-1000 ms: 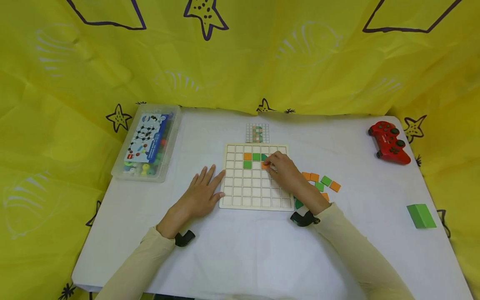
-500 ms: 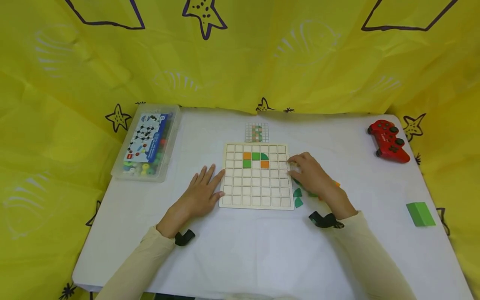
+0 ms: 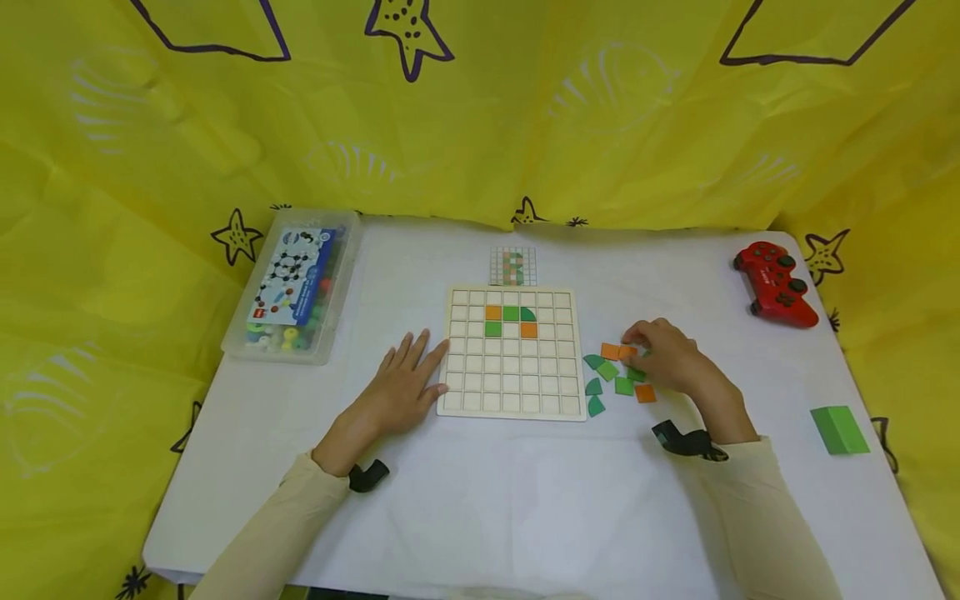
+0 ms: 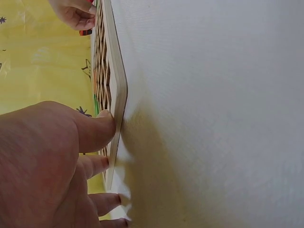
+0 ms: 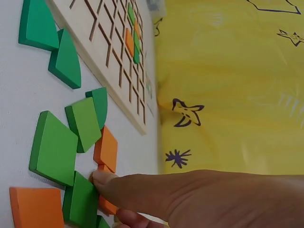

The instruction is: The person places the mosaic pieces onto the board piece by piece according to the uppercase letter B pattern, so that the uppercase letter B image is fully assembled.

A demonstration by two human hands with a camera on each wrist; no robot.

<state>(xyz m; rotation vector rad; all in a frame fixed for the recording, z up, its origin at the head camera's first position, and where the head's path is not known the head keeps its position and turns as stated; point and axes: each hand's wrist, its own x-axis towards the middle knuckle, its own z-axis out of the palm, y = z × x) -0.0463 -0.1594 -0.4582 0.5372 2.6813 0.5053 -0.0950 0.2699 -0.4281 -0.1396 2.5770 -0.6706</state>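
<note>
A pale gridded wooden board [image 3: 512, 383] lies mid-table. Orange and green square tiles and a dark green quarter-round tile [image 3: 528, 314] sit in its upper cells. My left hand [image 3: 401, 387] lies with fingers spread at the board's left edge; in the left wrist view its thumb [image 4: 102, 130] touches the rim. Right of the board, my right hand [image 3: 671, 358] pinches an orange square tile [image 3: 626, 352] among the loose ones, thumb on the near side and fingertips partly hidden behind. Beside it lie another orange tile [image 5: 107, 149] and green tiles [image 5: 54, 147].
A small printed pattern card [image 3: 513, 267] is just behind the board. A clear box of beads [image 3: 292, 283] stands at left. A red game controller [image 3: 776, 285] and a green block [image 3: 840, 431] are at right. A yellow curtain [image 3: 465, 150] closes off the back.
My right hand has let go of an orange tile in the board's grid and moved right to the loose tiles, where it now pinches another. The left hand has stayed put.
</note>
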